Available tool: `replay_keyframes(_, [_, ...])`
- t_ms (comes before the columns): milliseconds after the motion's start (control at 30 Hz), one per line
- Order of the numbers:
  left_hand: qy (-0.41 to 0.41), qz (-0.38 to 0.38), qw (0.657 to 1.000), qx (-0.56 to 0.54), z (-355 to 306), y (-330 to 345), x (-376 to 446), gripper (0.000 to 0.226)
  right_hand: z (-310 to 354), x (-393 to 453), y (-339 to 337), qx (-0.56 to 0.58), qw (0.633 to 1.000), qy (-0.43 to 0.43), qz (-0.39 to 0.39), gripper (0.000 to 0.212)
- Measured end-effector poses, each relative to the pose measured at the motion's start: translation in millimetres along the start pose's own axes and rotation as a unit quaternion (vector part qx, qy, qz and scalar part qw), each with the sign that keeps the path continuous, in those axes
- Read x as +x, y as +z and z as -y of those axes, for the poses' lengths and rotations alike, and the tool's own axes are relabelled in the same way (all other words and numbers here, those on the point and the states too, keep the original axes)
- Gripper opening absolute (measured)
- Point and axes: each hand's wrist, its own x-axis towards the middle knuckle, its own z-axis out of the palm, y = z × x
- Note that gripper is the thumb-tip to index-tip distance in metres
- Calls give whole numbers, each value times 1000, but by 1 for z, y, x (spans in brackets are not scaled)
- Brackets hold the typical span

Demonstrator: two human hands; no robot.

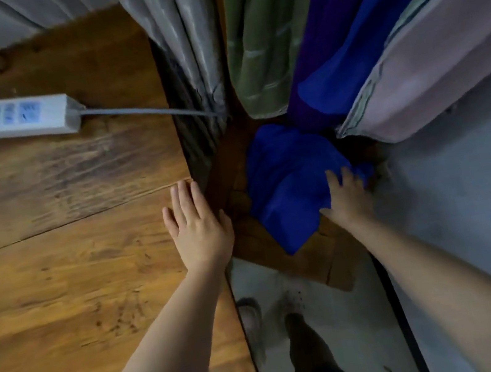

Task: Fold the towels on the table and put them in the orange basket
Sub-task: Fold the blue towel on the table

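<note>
A crumpled blue towel [289, 185] lies on a lower wooden surface [308, 259] beside the table's right edge. My right hand [348, 197] rests on the towel's right side with fingers spread over the cloth. Flat on the wooden table [69, 247], near its right edge, lies my left hand [197, 223] with straight fingers, holding nothing. More towels hang at the top right: a green one [261, 37], a blue one [352, 38] and a pinkish one [449, 54]. No orange basket is in view.
A white power strip [18, 117] with a grey cable [147, 113] lies at the table's far left. Grey curtains [176, 35] hang behind the table edge. Below, grey floor [464, 181] and the person's feet show.
</note>
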Motion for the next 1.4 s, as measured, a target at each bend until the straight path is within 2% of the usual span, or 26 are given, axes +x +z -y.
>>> replay_keyframes(67, [2, -18, 1000, 1, 2, 5, 2, 66, 0, 16, 11, -15, 1000, 10, 18, 84])
replay_keyframes(133, [5, -24, 1000, 9, 4, 7, 2, 68, -1, 26, 23, -20, 999, 15, 47, 83])
replay_keyframes(200, [7, -35, 999, 5, 6, 9, 2, 67, -2, 30, 31, -33, 999, 16, 37, 71])
replay_keyframes(333, [5, -56, 998, -3, 7, 13, 3, 59, -7, 37, 37, -63, 997, -10, -50, 36])
replay_keyframes(400, [-2, -49, 999, -8, 6, 14, 3, 58, -10, 39, 35, -57, 996, -29, -67, 28])
replay_keyframes(567, [-13, -49, 999, -6, 3, 9, 2, 61, -8, 18, 30, -6, 996, -59, -72, 31])
replay_keyframes(667, [-20, -32, 999, 2, 1, 5, 1, 61, -5, -6, 26, 109, 989, -67, -77, 34])
replay_keyframes(800, [-21, -8, 1000, -5, -2, -4, -3, 59, -3, -36, -6, 242, 961, -64, -117, 33])
replay_keyframes(1000, [-5, 31, 996, -89, -3, -36, -12, 57, 18, -74, -80, 308, 928, -115, -177, 29])
replay_keyframes(1167, [6, -22, 991, -129, 28, -80, -30, 49, 78, -134, -148, 352, 879, -202, -249, 28])
replay_keyframes(1300, [-14, -105, 983, -152, 90, -125, -46, 42, 171, -194, -177, 356, 805, -323, -347, 26])
replay_keyframes(1400, [-39, -154, 974, -162, 150, -152, -59, 41, 244, -233, -176, 377, 751, -399, -367, 26])
